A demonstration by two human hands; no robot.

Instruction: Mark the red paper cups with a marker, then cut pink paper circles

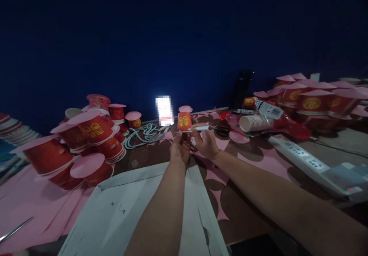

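My left hand (179,150) is closed around the base of a red paper cup (184,122) with yellow characters. The cup is upside down, and a pink paper disc (185,109) lies on its upturned bottom. Right beside it, my right hand (207,145) is closed on a white pen-shaped tool (203,128), whose left end is at the cup's side. The tool's exact kind is unclear. Below my forearms lies a shallow white box lid (120,210).
Red cups with pink discs are stacked at left (94,131) and right (312,102). A pale blue cable (146,135) lies near a bright lit screen (164,111). A sleeve of paper cups (255,123), a power strip (299,152) and cut pink paper (264,164) are on the right.
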